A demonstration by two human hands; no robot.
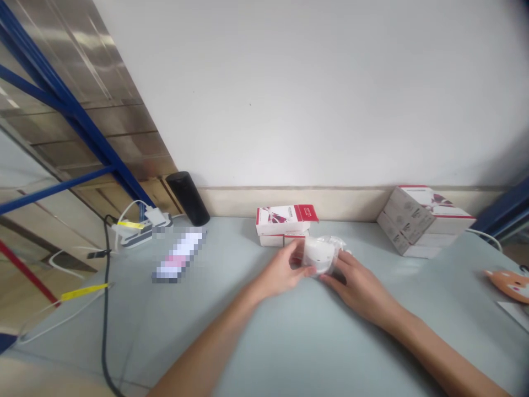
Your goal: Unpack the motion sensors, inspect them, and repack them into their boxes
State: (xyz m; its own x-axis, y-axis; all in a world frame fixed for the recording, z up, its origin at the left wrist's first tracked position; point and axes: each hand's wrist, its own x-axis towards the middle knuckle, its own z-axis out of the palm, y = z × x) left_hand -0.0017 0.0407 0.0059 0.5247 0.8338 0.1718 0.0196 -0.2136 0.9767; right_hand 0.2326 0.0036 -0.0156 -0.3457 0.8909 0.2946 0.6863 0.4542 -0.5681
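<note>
A white rounded item in a clear plastic bag [320,256] is between my two hands, just in front of a small stack of boxes. My left hand [283,271] grips its left side, thumb along the lower edge and fingers behind. On the other side, my right hand [355,281] is closed on the bag's right edge, with some fingertips hidden. Behind them, a white and red box [276,220] with its red end flap [306,213] open lies on top of another white and red box [270,240].
More white and red boxes [421,223] are stacked at the right by the wall. To the left are a phone [181,256], a black cylinder [188,198] and a power strip [142,230] with cables. An orange cartoon-shaped item [509,284] lies at the far right.
</note>
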